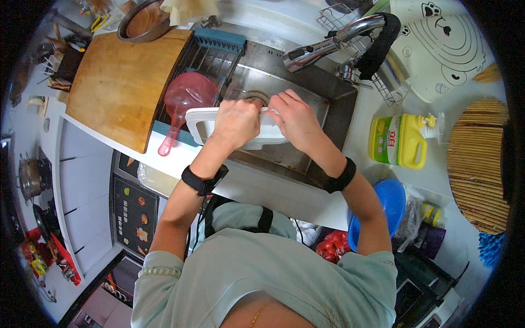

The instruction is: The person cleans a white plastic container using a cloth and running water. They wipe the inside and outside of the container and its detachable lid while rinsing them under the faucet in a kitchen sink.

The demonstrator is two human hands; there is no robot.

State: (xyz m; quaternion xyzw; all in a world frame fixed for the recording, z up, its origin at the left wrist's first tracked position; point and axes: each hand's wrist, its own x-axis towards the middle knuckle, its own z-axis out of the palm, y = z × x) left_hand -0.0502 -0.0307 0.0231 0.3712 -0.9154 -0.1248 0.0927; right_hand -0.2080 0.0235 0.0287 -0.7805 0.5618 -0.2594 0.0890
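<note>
My left hand [238,123] and my right hand [296,119] grip the upper rim of a white plastic container or lid [201,127], tilted over the near part of the stainless steel sink [270,82]. Both hands are close together near the middle of that rim, fingers curled over it. Its far side is hidden from view. Left of it, a pink translucent ladle [190,92] lies on a dish rack [223,53]. A chrome faucet [313,53] reaches over the sink from the back right.
A wooden cutting board [127,82] lies left of the sink, with a metal bowl [143,22] at its back edge. Right of the sink stand a yellow detergent jug [396,141], a blue basin [389,203] and a round slatted mat [475,164]. The counter edge [287,194] runs before me.
</note>
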